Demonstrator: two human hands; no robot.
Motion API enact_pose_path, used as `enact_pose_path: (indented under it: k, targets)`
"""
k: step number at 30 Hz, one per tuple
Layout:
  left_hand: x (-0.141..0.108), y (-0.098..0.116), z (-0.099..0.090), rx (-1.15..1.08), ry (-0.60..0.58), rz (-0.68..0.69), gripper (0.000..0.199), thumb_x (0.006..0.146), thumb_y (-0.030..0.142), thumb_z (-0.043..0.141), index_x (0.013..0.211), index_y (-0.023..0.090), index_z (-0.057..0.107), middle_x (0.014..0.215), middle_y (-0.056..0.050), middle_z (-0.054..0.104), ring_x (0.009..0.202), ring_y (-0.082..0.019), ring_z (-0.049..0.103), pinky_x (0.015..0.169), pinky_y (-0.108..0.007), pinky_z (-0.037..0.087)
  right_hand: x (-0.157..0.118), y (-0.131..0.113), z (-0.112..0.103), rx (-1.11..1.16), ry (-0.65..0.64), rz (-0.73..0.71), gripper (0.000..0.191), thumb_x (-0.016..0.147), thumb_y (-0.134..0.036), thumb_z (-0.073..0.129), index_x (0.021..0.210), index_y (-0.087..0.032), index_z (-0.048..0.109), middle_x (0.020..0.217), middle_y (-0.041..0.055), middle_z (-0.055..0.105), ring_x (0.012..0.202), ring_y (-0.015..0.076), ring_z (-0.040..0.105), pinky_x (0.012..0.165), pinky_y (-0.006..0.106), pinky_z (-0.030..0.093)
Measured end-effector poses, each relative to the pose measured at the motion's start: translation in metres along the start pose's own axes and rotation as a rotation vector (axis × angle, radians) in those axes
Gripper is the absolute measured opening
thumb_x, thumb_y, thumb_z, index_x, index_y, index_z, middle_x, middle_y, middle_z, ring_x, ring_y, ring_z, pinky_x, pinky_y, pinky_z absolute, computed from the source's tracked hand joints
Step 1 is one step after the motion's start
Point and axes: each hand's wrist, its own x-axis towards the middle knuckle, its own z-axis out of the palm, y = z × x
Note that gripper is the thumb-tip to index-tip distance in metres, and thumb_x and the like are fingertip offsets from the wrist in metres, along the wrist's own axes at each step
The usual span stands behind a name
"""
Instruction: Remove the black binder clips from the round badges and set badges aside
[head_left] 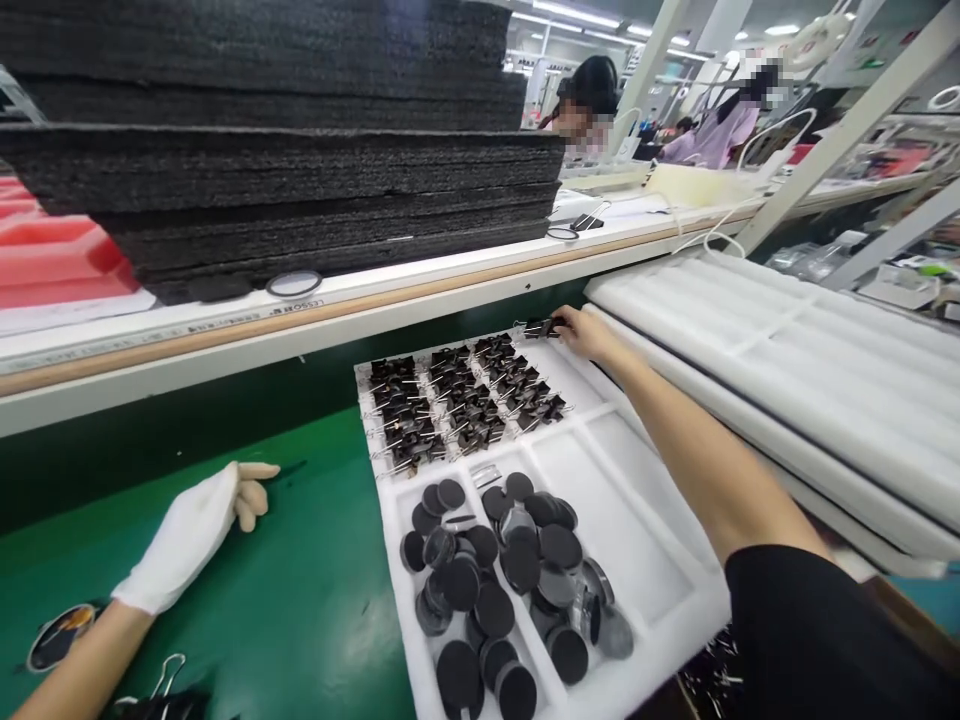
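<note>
A white foam tray with compartments lies on the green bench. Its far compartments hold rows of black binder clips with wire handles. Nearer compartments hold loose black discs, some of them glossy. At the tray's far right corner, my bare right hand pinches a black binder clip at the edge of the row space. My left hand, in a white glove with tan fingertips, hovers low over or rests on the green surface. Its index finger points out, the others are loosely bent, and nothing is in it.
Stacked black foam sheets stand on the shelf behind, beside red trays. A ring lies on the shelf edge. White foam trays are stacked at the right. More binder clips and a round part lie near my left forearm.
</note>
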Motion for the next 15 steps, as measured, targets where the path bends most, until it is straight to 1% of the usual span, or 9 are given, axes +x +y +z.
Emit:
enact_pose_path:
  k: [3, 5, 6, 8, 10, 11, 13, 15]
  targets:
    - [0.0, 0.001, 0.0, -0.01, -0.006, -0.043, 0.064, 0.088, 0.083, 0.042, 0.058, 0.034, 0.071, 0.071, -0.005, 0.071, 0.072, -0.032, 0.066, 0.071, -0.047, 0.056, 0.011, 0.008, 0.013, 0.013, -0.022, -0.038, 0.037, 0.092, -0.015, 0.052, 0.126, -0.013, 0.067, 0.122, 0.0193, 0.077, 0.114, 0.0353, 0.072, 0.104, 0.051, 0.056]
    - [0.001, 0.0, 0.0, -0.023, -0.011, -0.05, 0.061, 0.087, 0.083, 0.044, 0.06, 0.035, 0.072, 0.068, -0.005, 0.069, 0.064, -0.03, 0.063, 0.07, -0.048, 0.055, 0.012, 0.015, 0.02, 0.029, -0.042, -0.059, 0.037, 0.095, -0.017, 0.05, 0.128, -0.015, 0.066, 0.127, 0.0181, 0.076, 0.117, 0.0348, 0.071, 0.107, 0.051, 0.055]
    - [0.001, -0.001, 0.0, -0.03, -0.01, -0.052, 0.059, 0.087, 0.082, 0.045, 0.064, 0.037, 0.074, 0.068, -0.004, 0.069, 0.064, -0.03, 0.062, 0.07, -0.048, 0.055, 0.012, 0.018, 0.024, 0.04, -0.053, -0.071, 0.038, 0.096, -0.019, 0.049, 0.13, -0.015, 0.065, 0.128, 0.0176, 0.075, 0.118, 0.0348, 0.071, 0.107, 0.051, 0.055]
    - [0.002, -0.004, 0.0, -0.041, -0.002, -0.063, 0.049, 0.087, 0.079, 0.048, 0.078, 0.042, 0.078, 0.066, -0.002, 0.068, 0.062, -0.029, 0.061, 0.069, -0.048, 0.055, 0.01, 0.024, 0.032, 0.075, -0.055, -0.1, 0.041, 0.097, -0.021, 0.047, 0.133, -0.016, 0.064, 0.133, 0.0168, 0.073, 0.124, 0.0346, 0.069, 0.11, 0.052, 0.054]
    - [0.002, -0.009, -0.001, -0.04, -0.003, -0.077, 0.041, 0.088, 0.077, 0.05, 0.092, 0.048, 0.079, 0.066, 0.001, 0.067, 0.061, -0.029, 0.06, 0.067, -0.047, 0.055, 0.006, 0.028, 0.041, 0.124, -0.018, -0.134, 0.043, 0.096, -0.023, 0.045, 0.135, -0.017, 0.063, 0.143, 0.015, 0.068, 0.136, 0.0329, 0.062, 0.118, 0.052, 0.048]
    - [0.002, -0.011, -0.001, -0.03, -0.008, -0.079, 0.04, 0.089, 0.076, 0.049, 0.096, 0.049, 0.078, 0.066, 0.001, 0.067, 0.061, -0.029, 0.061, 0.068, -0.047, 0.055, 0.004, 0.029, 0.045, 0.152, 0.016, -0.143, 0.046, 0.095, -0.023, 0.046, 0.137, -0.018, 0.062, 0.148, 0.014, 0.064, 0.142, 0.0315, 0.057, 0.122, 0.052, 0.044]
    - [0.002, -0.017, -0.002, 0.007, -0.021, -0.069, 0.04, 0.091, 0.074, 0.047, 0.096, 0.05, 0.078, 0.068, 0.001, 0.068, 0.067, -0.03, 0.063, 0.072, -0.049, 0.056, -0.001, 0.031, 0.051, 0.21, 0.101, -0.122, 0.058, 0.089, -0.022, 0.05, 0.146, -0.017, 0.055, 0.155, 0.0143, 0.058, 0.147, 0.0307, 0.051, 0.125, 0.051, 0.04]
    - [0.003, -0.022, -0.004, 0.044, -0.03, -0.042, 0.044, 0.094, 0.073, 0.043, 0.085, 0.047, 0.077, 0.07, 0.0, 0.069, 0.079, -0.033, 0.068, 0.08, -0.051, 0.057, -0.004, 0.032, 0.054, 0.274, 0.173, -0.067, 0.071, 0.08, -0.02, 0.054, 0.151, -0.013, 0.048, 0.154, 0.0182, 0.058, 0.144, 0.0329, 0.054, 0.12, 0.053, 0.046]
